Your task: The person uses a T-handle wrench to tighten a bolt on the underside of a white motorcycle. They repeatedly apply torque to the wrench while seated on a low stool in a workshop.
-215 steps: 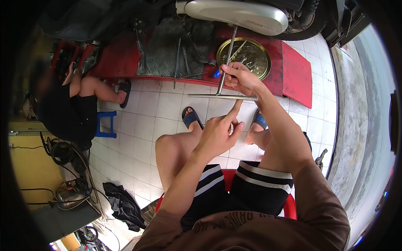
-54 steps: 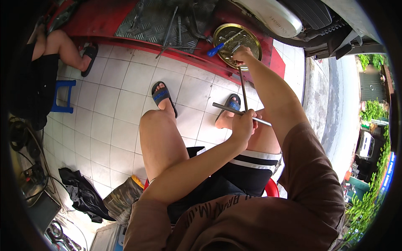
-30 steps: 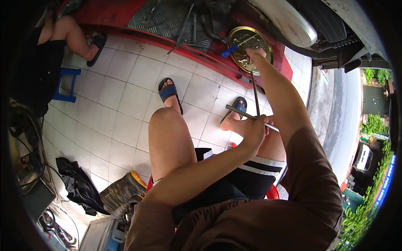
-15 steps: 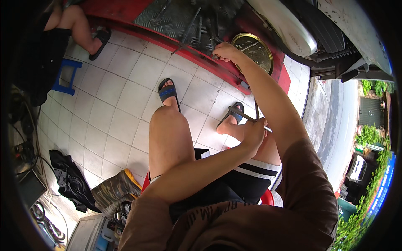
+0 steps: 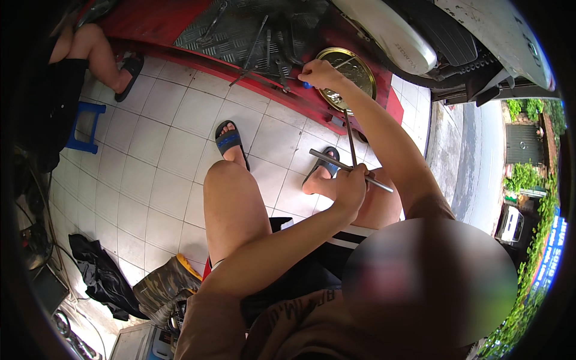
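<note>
My left hand (image 5: 351, 187) is closed above my right knee around a grey metal rod (image 5: 324, 158). A thin dark shaft (image 5: 349, 135) crosses the rod at the same fingers and points toward the red platform. My right hand (image 5: 323, 76) reaches to the platform's near edge, fingers curled together beside the round gold-rimmed tray (image 5: 370, 72). A small blue piece (image 5: 307, 85) shows just under its fingertips; whether they grip it is hidden. A wrench (image 5: 282, 76) lies left of that hand, with a long thin bar (image 5: 255, 51) farther left.
The red platform (image 5: 198, 62) has a metal tread-plate top with several tools. A motorbike (image 5: 396, 36) stands over its right part. Another person's leg (image 5: 105, 60) and a blue stool (image 5: 87, 129) are at the left. Dark clothing (image 5: 99, 273) lies on the tiled floor.
My right hand has shifted slightly away from the wrench end, and the blue piece now shows beneath it. My left hand keeps the rod and shaft. The whole view has shifted a little.
</note>
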Demonstrator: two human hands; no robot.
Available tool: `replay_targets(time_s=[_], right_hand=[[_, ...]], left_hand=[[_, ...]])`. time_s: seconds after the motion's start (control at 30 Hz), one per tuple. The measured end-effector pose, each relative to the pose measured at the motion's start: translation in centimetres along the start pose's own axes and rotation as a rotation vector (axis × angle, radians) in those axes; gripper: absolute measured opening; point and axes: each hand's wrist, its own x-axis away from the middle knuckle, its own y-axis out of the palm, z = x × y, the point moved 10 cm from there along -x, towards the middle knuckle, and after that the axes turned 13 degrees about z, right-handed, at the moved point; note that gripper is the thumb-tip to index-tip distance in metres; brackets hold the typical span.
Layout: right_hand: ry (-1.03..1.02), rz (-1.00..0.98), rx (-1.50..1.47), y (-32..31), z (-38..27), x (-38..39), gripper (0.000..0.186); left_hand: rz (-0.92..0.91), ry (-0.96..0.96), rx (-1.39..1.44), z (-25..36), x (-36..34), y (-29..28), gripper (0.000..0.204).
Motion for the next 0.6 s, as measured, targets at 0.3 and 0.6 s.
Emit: replay_targets(time_s=[0.3, 0.6], right_hand=[[0.612, -0.027, -0.858, -3.3, 8.8, 20.3, 0.057], [0.621, 0.376, -1.669, -6.6, 11.1, 23.4, 0.023]], left_hand=[[-0.149, 0.408, -0.088, 2.0, 3.3, 1.9, 0.024], [-0.210, 1.340, -1.312, 5.1, 4.8, 8.9, 0.022]])
